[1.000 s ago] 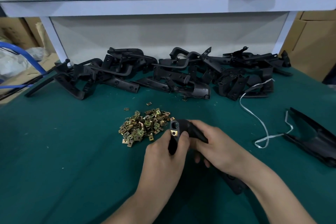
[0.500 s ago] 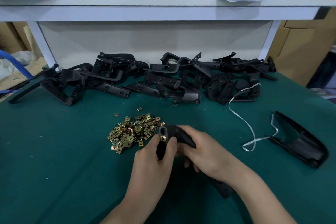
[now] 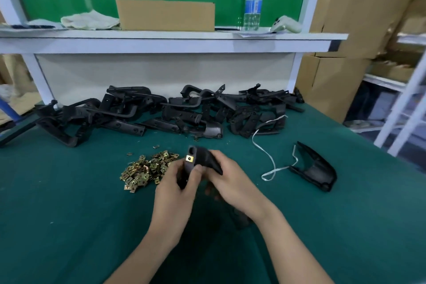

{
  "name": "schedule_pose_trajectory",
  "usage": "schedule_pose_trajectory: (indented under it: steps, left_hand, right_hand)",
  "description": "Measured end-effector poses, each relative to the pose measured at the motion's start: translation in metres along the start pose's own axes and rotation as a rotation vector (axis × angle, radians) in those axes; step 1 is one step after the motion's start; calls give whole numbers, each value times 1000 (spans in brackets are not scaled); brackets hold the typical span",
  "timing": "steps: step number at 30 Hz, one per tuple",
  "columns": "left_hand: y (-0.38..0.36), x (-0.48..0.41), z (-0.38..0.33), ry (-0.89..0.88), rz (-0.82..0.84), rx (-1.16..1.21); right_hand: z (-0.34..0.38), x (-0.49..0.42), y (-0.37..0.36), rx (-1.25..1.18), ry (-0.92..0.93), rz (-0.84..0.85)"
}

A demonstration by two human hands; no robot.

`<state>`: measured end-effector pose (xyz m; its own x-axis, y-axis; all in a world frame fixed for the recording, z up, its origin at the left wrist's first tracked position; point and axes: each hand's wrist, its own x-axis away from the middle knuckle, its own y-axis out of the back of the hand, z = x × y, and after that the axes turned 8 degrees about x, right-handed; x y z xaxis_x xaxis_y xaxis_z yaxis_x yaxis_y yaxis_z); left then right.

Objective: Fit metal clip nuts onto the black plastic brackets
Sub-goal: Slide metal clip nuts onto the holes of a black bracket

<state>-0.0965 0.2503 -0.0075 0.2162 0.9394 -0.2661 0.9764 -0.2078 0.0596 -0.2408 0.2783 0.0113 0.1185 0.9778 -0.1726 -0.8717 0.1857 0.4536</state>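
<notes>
Black bracket (image 3: 202,159) upright, brass clip nut (image 3: 189,158) fitted.

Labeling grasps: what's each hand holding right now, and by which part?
Both hold one black bracket: left hand grips the upright end below the fitted clip nut; right hand wraps the curved middle.

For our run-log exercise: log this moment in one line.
left hand, right hand: hold bracket | clip nut: on bracket end | spare nuts: loose pile
</notes>
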Motion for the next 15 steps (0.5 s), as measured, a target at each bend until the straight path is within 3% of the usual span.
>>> schedule_pose_trajectory:
  steps: [4,7,15]
  left_hand:
    - [-17,16,-29,-121,130,53]
    - [-35,26,-51,-213,268,-35]
    - [-92,48,-93,-363,460,-70]
  right_hand:
    - [10,28,19,-191,24,-265]
    - [18,54,41,-235,84,-485]
    - [24,121,89,-177,125,-726]
